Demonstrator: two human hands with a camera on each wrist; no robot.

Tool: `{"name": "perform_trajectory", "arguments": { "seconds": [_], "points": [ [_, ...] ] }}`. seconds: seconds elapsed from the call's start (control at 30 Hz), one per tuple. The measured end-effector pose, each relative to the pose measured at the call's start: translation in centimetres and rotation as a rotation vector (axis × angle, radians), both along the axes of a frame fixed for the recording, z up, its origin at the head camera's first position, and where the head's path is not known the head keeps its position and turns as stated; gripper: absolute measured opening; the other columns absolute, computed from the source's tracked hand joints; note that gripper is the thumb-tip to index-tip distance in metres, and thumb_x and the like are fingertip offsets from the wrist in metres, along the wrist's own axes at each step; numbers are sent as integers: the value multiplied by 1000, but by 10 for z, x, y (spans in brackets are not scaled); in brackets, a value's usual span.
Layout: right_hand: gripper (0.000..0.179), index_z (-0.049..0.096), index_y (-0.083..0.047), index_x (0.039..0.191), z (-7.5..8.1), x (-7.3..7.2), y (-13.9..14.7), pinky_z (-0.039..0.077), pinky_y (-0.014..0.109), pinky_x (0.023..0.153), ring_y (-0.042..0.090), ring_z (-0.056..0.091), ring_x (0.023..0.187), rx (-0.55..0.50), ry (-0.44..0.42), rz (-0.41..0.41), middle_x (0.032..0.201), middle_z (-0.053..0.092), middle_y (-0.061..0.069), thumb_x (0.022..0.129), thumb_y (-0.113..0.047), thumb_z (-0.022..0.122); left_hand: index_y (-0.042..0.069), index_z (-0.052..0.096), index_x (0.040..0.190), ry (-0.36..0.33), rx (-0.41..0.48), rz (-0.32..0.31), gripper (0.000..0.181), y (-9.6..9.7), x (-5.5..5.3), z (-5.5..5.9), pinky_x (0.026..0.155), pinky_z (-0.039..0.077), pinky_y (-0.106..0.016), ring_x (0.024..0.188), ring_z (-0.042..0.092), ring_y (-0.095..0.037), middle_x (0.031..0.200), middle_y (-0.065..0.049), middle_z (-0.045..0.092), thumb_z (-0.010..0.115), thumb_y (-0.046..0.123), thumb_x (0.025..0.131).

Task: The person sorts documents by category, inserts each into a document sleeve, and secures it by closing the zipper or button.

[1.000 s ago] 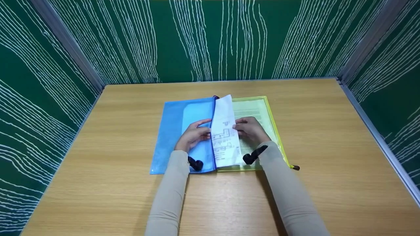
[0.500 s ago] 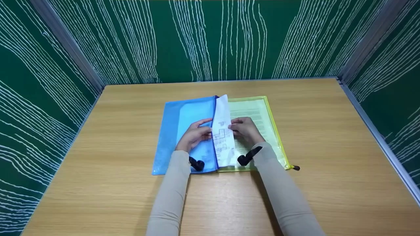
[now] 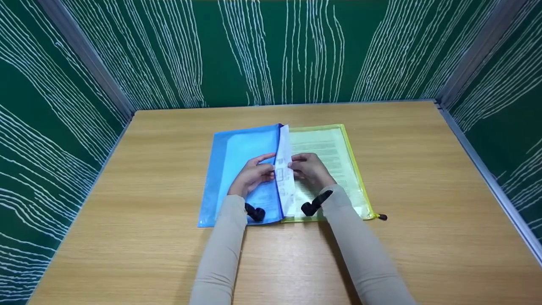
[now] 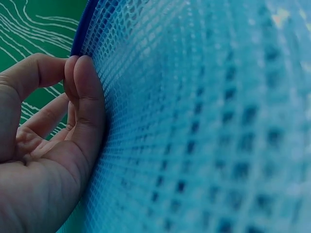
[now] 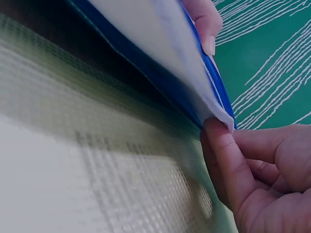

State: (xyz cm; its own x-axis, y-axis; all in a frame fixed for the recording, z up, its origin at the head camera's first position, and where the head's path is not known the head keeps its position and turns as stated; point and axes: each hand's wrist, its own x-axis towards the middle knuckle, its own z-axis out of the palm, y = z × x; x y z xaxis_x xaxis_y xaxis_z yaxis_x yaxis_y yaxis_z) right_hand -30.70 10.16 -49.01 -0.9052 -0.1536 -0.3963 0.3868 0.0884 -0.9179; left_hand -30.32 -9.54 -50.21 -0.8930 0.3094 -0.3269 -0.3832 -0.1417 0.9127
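Observation:
A blue mesh zip pouch [image 3: 237, 144] lies left of centre, its mouth facing right. Its dark blue edge is pinched between the thumb and fingers of my left hand [image 3: 253, 173], also seen in the left wrist view [image 4: 53, 121]. A white paper [image 3: 284, 186] with printed diagrams sits mostly inside the pouch, and a narrow strip sticks out at the mouth. My right hand [image 3: 310, 168] pinches that strip's outer edge; in the right wrist view the paper [image 5: 146, 29] lies between the pouch's blue edges, with thumb and fingers at its border.
Beneath the paper strip and my right hand lies a yellow mesh zip pouch [image 3: 347, 169] with a printed sheet inside. Its dark zip pull [image 3: 382, 217] sticks out at the lower right. Green panels [image 3: 271, 51] with white lines border the wooden table [image 3: 423, 190].
The paper has slid left into the blue pouch, leaving a narrower strip out. My right hand has moved left with it. The pouch has shifted slightly right; my left hand barely moves.

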Motion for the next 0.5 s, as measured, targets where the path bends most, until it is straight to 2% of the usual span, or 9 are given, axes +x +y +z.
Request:
{"name": "perform_trajectory", "arguments": {
  "seconds": [0.3,0.5],
  "points": [
    [31,60,3,117,0,0,-8,54,24,65,10,60,67,-6,18,-19,88,61,4,88,-3,65,15,53,138,-12,-1,2,52,2,1,0,66,53,-26,68,60,-15,80,-5,61,58,0,89],
    [31,59,6,117,-1,-2,-12,55,24,63,9,64,63,-45,8,-31,80,63,3,87,0,65,13,53,138,-1,27,8,53,4,1,-2,65,53,-25,63,60,-13,67,-2,61,56,-2,88]
  ]
}}
